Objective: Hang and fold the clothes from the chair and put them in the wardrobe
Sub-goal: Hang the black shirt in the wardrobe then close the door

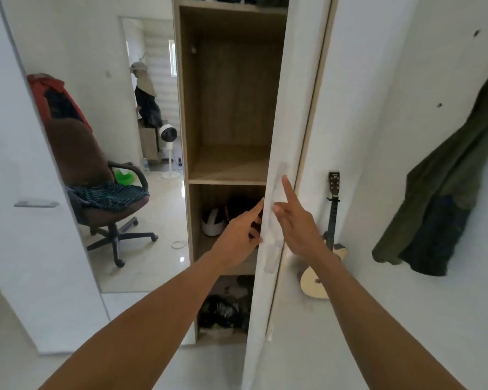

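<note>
Head view looks into the wardrobe (pixel 231 108), whose white door (pixel 290 114) stands edge-on in the middle of the frame. The left grip (pixel 241 229) is at the door's free edge, one digit straight up along it and the lower fingers bent against it, holding the edge as far as can be seen. The right grip (pixel 296 220) lies on the door's outer face beside the long handle (pixel 276 220), forefinger straight and pointing up. Its other fingers end at the handle, and whether they hook behind it cannot be told.

Left of the door edge, the tall compartment shows its bare wooden back and its shelf board (pixel 228 180). Below that board sits a white helmet (pixel 213 222), and dark things (pixel 223 308) lie in the bottom compartment.

Clothes (pixel 110 192) lie well to the left on the office chair (pixel 119 240): a striped piece on the seat, brown and red pieces over the back. The chair shows in the gap between the wardrobe's left side and a second white door (pixel 26 220) swung open at the left edge, with shiny floor between chair and wardrobe.

Right of the door, a guitar (pixel 333 220) leans against the white wall, and a green jacket (pixel 448 192) hangs near the right edge.
</note>
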`<state>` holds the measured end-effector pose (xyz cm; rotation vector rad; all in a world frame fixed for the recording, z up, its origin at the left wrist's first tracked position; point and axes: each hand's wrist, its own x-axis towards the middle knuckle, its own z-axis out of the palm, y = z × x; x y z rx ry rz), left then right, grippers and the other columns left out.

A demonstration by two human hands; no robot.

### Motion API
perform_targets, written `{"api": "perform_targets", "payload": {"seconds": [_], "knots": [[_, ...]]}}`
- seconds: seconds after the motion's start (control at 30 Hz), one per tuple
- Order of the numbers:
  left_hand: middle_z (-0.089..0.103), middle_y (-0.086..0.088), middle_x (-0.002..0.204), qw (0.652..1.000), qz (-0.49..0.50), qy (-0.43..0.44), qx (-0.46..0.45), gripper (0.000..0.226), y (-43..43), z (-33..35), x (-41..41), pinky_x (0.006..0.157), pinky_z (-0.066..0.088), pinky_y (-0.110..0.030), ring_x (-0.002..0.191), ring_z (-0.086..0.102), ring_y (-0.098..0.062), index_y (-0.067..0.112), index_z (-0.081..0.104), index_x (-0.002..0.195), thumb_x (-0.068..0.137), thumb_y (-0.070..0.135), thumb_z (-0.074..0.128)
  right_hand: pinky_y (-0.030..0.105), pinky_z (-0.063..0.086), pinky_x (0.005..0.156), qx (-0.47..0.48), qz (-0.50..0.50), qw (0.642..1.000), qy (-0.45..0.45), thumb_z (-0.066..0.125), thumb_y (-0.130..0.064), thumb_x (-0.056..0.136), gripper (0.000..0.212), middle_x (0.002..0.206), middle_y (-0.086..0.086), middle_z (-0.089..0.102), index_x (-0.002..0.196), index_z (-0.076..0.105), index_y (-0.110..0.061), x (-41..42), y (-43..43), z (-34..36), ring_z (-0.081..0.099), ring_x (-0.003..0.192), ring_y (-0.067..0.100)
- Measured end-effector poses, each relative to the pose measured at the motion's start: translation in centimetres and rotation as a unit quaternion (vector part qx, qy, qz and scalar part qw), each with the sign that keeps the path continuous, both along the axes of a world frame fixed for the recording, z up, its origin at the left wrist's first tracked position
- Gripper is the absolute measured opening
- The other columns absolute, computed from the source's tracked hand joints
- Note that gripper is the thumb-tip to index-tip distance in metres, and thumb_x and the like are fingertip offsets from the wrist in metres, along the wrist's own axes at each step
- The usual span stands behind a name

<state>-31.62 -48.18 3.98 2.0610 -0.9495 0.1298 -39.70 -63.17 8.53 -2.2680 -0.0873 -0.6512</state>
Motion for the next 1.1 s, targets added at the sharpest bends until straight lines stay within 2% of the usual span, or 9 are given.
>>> {"api": "perform_targets", "payload": {"seconds": [0.1,0.17,0.33,0.5,0.63,0.73,0.87,0.97,1.1], "knots": [[0.058,0.006,0.125,0.998,-0.053,0.012,0.025,0.099,-3.4,0.4,-2.2,0.087,0.053,-0.012,0.083,0.071,-0.013,0.052,0.011,0.152,0.090,0.004,0.071,0.027,0.043,0.101,-0.062,-0.027,0.998,0.013,0.048,-0.032,0.104,0.077,0.136,0.001,0.060,0.150,-0.008,-0.057,-4.0,-3.1,1.8,0.063,0.112,0.015],[0.056,0.004,0.131,0.996,-0.087,0.021,0.028,0.103,-6.0,0.5,-3.3,0.084,0.060,-0.027,0.083,0.071,-0.019,0.058,0.009,0.148,0.088,0.005,0.073,0.033,0.044,0.104,-0.126,-0.059,0.989,0.042,0.056,-0.029,0.100,0.089,0.145,-0.001,0.054,0.149,-0.013,-0.056,-6.1,-5.4,2.6,0.059,0.125,0.019],[0.035,0.009,0.152,0.993,-0.102,0.003,0.056,0.103,-12.7,0.9,-6.1,0.085,0.060,-0.028,0.097,0.064,-0.016,0.055,0.007,0.152,0.086,0.018,0.078,0.036,0.055,0.092,-0.171,-0.133,0.974,0.062,0.077,-0.023,0.085,0.123,0.142,0.000,0.057,0.143,-0.026,-0.058,-8.6,-11.9,1.8,0.069,0.104,0.021],[0.010,0.015,0.164,0.988,-0.099,-0.052,0.103,0.114,-19.6,0.9,-6.8,0.093,0.057,-0.032,0.122,0.057,-0.019,0.056,-0.005,0.150,0.083,0.022,0.080,0.036,0.058,0.083,-0.146,-0.173,0.973,0.051,0.086,-0.028,0.077,0.134,0.120,0.005,0.067,0.142,-0.026,-0.060,-9.3,-18.6,0.5,0.069,0.095,0.024],[0.006,0.015,0.165,0.988,-0.086,-0.041,0.120,0.116,-24.0,1.0,-7.4,0.095,0.057,-0.035,0.123,0.058,-0.019,0.054,-0.006,0.153,0.082,0.022,0.081,0.040,0.059,0.087,-0.130,-0.175,0.976,0.021,0.080,-0.026,0.083,0.125,0.121,-0.002,0.063,0.144,-0.024,-0.058,-9.2,-23.1,-0.3,0.067,0.090,0.018],[0.008,0.014,0.165,0.989,-0.069,-0.045,0.124,0.116,-25.6,1.3,-7.7,0.091,0.058,-0.034,0.119,0.060,-0.018,0.051,-0.004,0.154,0.081,0.022,0.082,0.039,0.060,0.079,-0.137,-0.189,0.972,0.014,0.075,-0.022,0.089,0.120,0.117,-0.003,0.064,0.143,-0.026,-0.059,-9.1,-24.6,-0.1,0.065,0.081,0.016],[0.011,0.018,0.163,0.989,-0.056,-0.035,0.129,0.119,-26.3,1.3,-7.8,0.089,0.059,-0.034,0.118,0.058,-0.018,0.054,-0.003,0.153,0.079,0.022,0.084,0.044,0.059,0.086,-0.131,-0.157,0.978,0.042,0.068,-0.038,0.090,0.116,0.125,-0.002,0.060,0.126,-0.039,-0.067,-9.5,-25.4,0.4,0.068,0.091,0.020],[0.016,0.016,0.162,0.989,-0.059,-0.015,0.133,0.118,-25.9,1.7,-8.0,0.094,0.057,-0.034,0.120,0.055,-0.017,0.050,-0.001,0.155,0.078,0.027,0.085,0.046,0.060,0.082,-0.144,-0.158,0.975,0.057,0.069,-0.038,0.089,0.117,0.124,0.004,0.057,0.128,-0.038,-0.065,-9.5,-25.6,0.3,0.067,0.091,0.022],[0.025,0.013,0.159,0.990,-0.040,-0.013,0.131,0.112,-23.6,1.3,-8.0,0.094,0.056,-0.033,0.115,0.055,-0.014,0.057,0.000,0.152,0.080,0.036,0.083,0.051,0.060,0.080,-0.055,-0.193,0.980,-0.007,0.022,-0.080,0.085,0.071,0.130,0.002,0.051,0.142,-0.018,-0.064,-10.5,-24.6,-2.3,0.064,0.099,0.022]]}}
